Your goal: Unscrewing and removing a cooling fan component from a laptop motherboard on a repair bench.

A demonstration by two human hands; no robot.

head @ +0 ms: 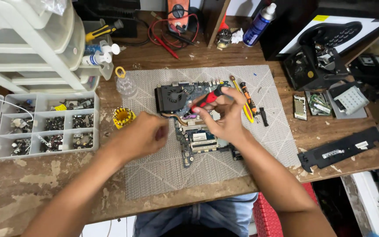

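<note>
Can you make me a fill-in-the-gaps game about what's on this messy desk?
1. The right hand holds a red and black ____ over the circuit board.
2. The left hand is closed in a fist beside a small ____-coloured round holder.
3. The clear sorting box of tiny parts sits on the ____ side of the desk.
4. The circuit board lies on a ____ mat.

Missing words: screwdriver; yellow; left; grey

The table (31,184) is worn wood with rough, flaking patches. The mat (268,131) looks like woven grey cloth — matt. The parts box (5,151) is clear plastic, the spray can (256,27) glossy metal, the screwdriver (207,101) handle smooth red plastic.
</note>
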